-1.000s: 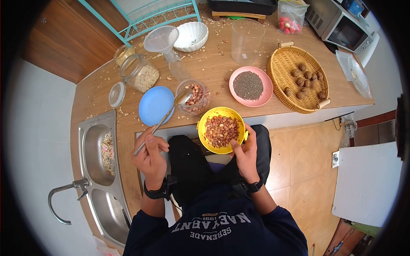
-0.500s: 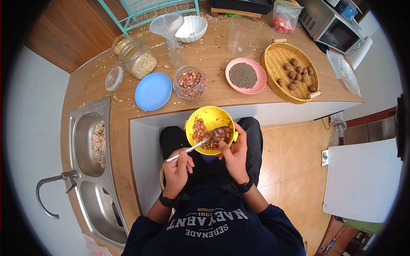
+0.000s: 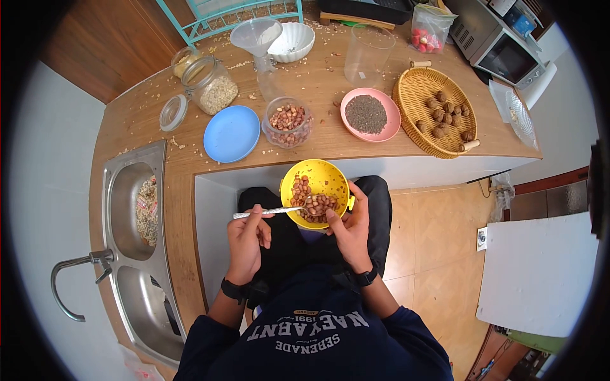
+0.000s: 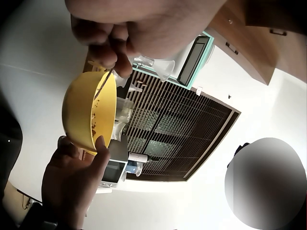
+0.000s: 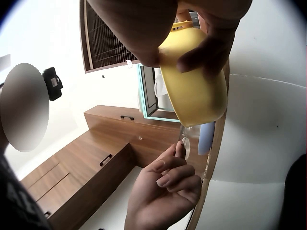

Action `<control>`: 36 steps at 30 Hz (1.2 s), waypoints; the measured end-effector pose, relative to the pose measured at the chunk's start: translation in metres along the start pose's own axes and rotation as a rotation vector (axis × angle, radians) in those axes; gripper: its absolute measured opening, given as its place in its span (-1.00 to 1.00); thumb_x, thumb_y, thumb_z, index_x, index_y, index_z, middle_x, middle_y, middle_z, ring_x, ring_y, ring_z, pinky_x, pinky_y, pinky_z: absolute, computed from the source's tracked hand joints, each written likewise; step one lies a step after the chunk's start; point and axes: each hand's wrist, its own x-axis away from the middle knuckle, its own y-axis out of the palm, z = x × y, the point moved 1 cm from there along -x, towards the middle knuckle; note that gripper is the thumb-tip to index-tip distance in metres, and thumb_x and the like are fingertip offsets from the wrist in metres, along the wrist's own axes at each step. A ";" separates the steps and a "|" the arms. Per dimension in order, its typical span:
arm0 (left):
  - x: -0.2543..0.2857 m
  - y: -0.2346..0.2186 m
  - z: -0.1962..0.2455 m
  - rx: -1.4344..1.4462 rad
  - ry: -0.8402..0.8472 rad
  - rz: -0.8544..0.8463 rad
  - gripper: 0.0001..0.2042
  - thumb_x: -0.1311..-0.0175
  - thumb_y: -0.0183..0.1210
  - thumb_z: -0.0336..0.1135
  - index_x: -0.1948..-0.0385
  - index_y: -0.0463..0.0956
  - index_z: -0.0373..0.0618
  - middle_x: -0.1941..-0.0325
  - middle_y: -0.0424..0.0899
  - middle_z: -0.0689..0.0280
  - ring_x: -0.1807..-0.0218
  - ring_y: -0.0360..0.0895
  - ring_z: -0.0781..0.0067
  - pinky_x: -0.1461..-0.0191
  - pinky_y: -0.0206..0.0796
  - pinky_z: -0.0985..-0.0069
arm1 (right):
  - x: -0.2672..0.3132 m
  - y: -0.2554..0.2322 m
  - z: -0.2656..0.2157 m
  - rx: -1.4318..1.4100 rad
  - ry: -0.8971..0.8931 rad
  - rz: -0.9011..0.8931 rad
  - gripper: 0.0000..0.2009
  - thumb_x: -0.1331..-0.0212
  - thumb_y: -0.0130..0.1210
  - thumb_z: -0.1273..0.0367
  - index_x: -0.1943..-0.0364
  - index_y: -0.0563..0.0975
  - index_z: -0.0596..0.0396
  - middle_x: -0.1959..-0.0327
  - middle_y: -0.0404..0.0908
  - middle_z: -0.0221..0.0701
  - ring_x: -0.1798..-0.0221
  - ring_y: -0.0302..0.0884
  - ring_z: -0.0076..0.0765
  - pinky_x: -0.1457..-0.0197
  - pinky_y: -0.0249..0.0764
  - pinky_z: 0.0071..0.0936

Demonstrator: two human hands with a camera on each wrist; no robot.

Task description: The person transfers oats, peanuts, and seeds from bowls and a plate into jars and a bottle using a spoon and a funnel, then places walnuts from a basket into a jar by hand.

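In the head view, my left hand (image 3: pixel 244 249) pinches a metal spoon (image 3: pixel 270 211) by its handle. The spoon's head lies among red-skinned peanuts (image 3: pixel 301 189) inside a yellow bowl (image 3: pixel 331 180) and carries a heap of them. My right hand (image 3: pixel 351 236) grips the bowl at its right side, thumb over the rim and fingers under the wall, as the right wrist view shows. The bowl is above the lap, in front of the counter edge. Just beyond it on the counter stands a clear jar of peanuts (image 3: pixel 288 122).
On the wooden counter are a blue plate (image 3: pixel 232 134), a pink plate (image 3: pixel 395 126) of dark seeds, a wicker tray (image 3: pixel 406 117) of walnuts, a jar of oats (image 3: pixel 216 94), a funnel (image 3: pixel 255 37) and a clear container (image 3: pixel 368 54). A sink (image 3: pixel 159 190) is at left.
The spoon has gone from over the glass jar down into the yellow bowl, and now holds scooped peanuts. My left hand moved right, then slightly back left. The right hand keeps its grip.
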 end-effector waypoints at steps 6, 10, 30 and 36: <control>-0.011 -0.005 0.014 0.029 0.054 0.054 -0.63 -0.54 0.02 -0.16 0.34 0.59 -0.31 0.74 0.44 0.37 0.74 0.29 0.65 0.62 0.03 0.69 | -0.007 -0.004 0.008 -0.013 0.024 0.009 -0.34 -0.28 0.16 0.55 -0.41 0.09 0.07 -0.23 0.36 -0.25 0.19 0.59 -0.57 0.38 0.52 -0.75; -0.023 -0.003 0.037 0.093 0.039 0.054 -0.62 -0.55 0.01 -0.16 0.33 0.57 -0.36 0.75 0.41 0.37 0.75 0.26 0.64 0.64 0.03 0.65 | -0.014 -0.010 0.010 -0.015 0.047 0.013 -0.35 -0.28 0.17 0.54 -0.40 0.10 0.07 -0.21 0.37 -0.26 0.21 0.59 -0.59 0.39 0.51 -0.75; -0.047 0.028 0.085 -0.398 0.771 0.220 -0.66 -0.57 -0.03 -0.26 0.00 0.57 -0.43 0.58 0.57 0.35 0.59 0.40 0.69 0.51 0.20 0.67 | -0.016 -0.033 -0.001 -0.044 0.032 0.098 -0.37 -0.28 0.14 0.56 -0.39 0.12 0.07 -0.15 0.42 -0.29 0.29 0.58 -0.63 0.42 0.50 -0.76; -0.017 0.019 0.065 -0.509 0.907 -0.177 -0.75 -0.46 0.09 -0.38 0.09 0.61 -0.44 0.64 0.59 0.28 0.62 0.49 0.57 0.50 0.31 0.61 | -0.012 -0.024 0.002 -0.040 0.034 0.067 -0.36 -0.27 0.15 0.56 -0.40 0.12 0.06 -0.19 0.39 -0.27 0.26 0.59 -0.59 0.40 0.52 -0.76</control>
